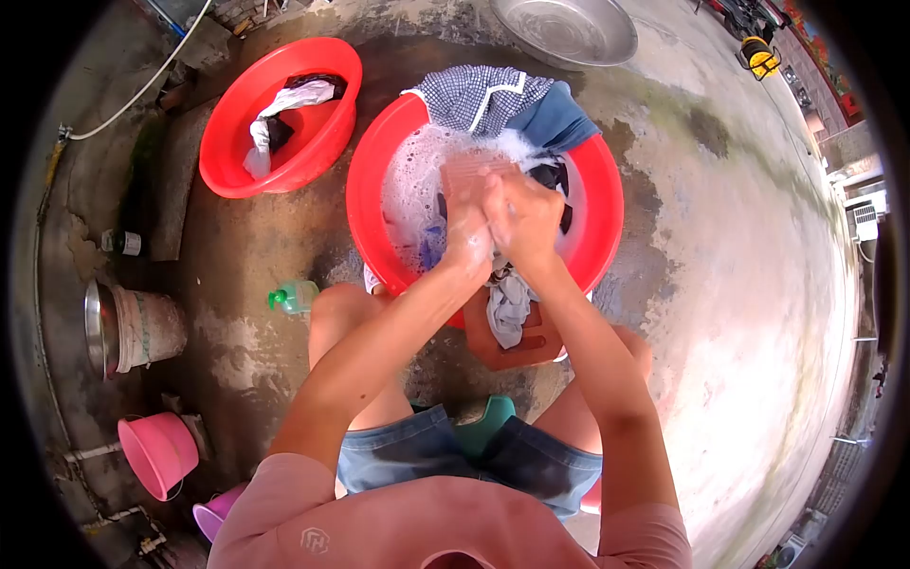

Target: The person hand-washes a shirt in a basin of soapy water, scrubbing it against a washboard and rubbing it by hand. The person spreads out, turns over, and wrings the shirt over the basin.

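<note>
Both my hands are together over the large red basin (607, 204) of soapy water. My left hand (466, 223) and my right hand (526, 213) have their fingers closed and touching each other; what they hold, if anything, is hidden. Just beyond them a brown ridged washboard (474, 171) shows its upper part, and its lower end (517, 351) sticks out over the near rim. A grey cloth (510, 308) lies on that lower part. Across the far rim hang a checked cloth (474, 95) and a blue denim garment (555, 119). Dark cloth (548, 178) sits in the suds.
Another red basin (332, 142) with white and dark cloth stands at upper left. A metal basin (569, 33) is at the top. Left lie a green-topped bottle (296, 297), a bucket (147, 327) and a pink bucket (159, 455). A green stool (483, 427) is beneath me.
</note>
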`<state>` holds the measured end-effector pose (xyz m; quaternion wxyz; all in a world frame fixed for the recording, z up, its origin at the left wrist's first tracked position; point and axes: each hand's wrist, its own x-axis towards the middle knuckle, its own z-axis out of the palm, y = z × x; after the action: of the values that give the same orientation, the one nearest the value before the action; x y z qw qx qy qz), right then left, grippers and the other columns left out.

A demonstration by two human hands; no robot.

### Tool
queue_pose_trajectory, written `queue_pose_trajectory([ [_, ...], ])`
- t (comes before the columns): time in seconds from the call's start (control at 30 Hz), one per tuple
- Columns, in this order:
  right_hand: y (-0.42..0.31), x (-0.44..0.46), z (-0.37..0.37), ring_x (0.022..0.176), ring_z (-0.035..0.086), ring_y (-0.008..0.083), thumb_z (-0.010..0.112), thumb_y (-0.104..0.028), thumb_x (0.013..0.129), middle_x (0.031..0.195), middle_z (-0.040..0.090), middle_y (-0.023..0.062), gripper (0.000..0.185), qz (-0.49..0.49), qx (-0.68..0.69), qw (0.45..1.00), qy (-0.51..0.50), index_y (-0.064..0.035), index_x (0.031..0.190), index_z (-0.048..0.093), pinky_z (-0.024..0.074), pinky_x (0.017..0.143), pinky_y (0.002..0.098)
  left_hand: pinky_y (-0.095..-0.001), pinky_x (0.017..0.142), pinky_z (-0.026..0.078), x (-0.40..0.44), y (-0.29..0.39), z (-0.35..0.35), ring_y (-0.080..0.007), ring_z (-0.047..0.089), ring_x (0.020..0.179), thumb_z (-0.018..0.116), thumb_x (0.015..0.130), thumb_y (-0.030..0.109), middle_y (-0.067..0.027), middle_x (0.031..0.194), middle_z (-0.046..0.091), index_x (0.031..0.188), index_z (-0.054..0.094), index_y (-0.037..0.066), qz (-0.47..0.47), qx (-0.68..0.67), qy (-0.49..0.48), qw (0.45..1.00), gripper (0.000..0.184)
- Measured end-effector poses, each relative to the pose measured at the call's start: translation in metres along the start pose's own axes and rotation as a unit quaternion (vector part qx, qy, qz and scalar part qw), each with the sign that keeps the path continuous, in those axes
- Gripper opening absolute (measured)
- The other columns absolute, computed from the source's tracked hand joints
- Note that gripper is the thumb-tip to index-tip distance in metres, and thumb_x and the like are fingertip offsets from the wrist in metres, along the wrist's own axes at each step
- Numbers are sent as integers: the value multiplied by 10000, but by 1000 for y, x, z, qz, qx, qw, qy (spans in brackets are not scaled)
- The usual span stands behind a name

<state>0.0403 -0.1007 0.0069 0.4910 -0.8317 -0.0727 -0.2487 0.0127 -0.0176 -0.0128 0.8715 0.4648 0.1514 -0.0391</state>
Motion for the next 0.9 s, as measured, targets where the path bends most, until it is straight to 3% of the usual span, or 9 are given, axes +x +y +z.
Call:
queue_pose_trajectory([
  [0.13,5,5,-1,403,505,263,605,-257,738,482,488,88,318,-4,-43,999,-10,-65,499,521,321,778,473,-232,557,439,24,17,-23,-77,543,649,447,912,334,17,743,565,857,581,85,-52,-98,-190,976,288],
  [0.23,1,2,-4,418,515,278,624,-274,740,538,532,99,316,-36,-80,996,-28,-59,524,540,364,552,396,-230,637,439,13,9,-8,-73,544,731,454,912,325,16,793,563,864,576,82,-52,65,-26,996,276],
  [0.3,-1,3,-7,428,522,288,636,-285,741,576,562,107,317,-51,-111,992,-25,-55,540,553,393,402,345,-228,586,421,-18,19,20,-59,515,681,456,909,335,35,733,523,776,540,111,17,-13,0,1000,274],
  [0.47,-35,-35,10,384,489,250,569,-165,755,465,448,87,255,-251,-51,966,-15,-40,539,516,371,373,329,-233,577,402,6,20,-9,-67,495,653,491,893,312,26,774,529,788,524,107,-49,-35,-48,997,233],
  [0.57,0,-2,-3,378,487,225,626,-167,683,495,476,61,217,-74,-62,995,-10,-77,520,515,371,375,318,-232,580,422,-25,12,13,-67,525,681,479,891,319,29,752,526,810,536,110,-34,-43,-17,998,231],
  [0.77,-31,-31,7,389,483,259,594,-154,733,484,476,95,248,-178,-69,981,-33,-36,533,510,378,381,322,-231,546,412,-3,-1,-13,-71,505,626,495,885,357,31,701,502,861,553,117,-114,-206,-36,971,247],
  [0.8,-20,-14,1,387,467,263,590,-155,742,479,462,96,257,-119,-80,989,-30,-28,535,506,371,384,323,-239,601,441,-15,11,1,-80,543,686,458,896,340,23,754,540,866,562,106,-67,-17,0,998,258],
  [0.83,-14,-8,-3,385,451,266,585,-156,751,473,449,97,267,-53,-92,994,-29,-20,536,502,364,387,323,-244,607,444,-7,1,-10,-80,544,691,456,898,342,21,761,544,881,566,101,-78,-84,-77,990,266],
  [0.9,-27,-33,10,383,427,276,555,-186,792,476,454,113,356,-161,-42,986,2,-15,496,454,327,384,346,-253,618,450,11,-5,-28,-79,547,703,450,902,346,18,776,551,912,574,90,-94,-222,-228,943,284],
])
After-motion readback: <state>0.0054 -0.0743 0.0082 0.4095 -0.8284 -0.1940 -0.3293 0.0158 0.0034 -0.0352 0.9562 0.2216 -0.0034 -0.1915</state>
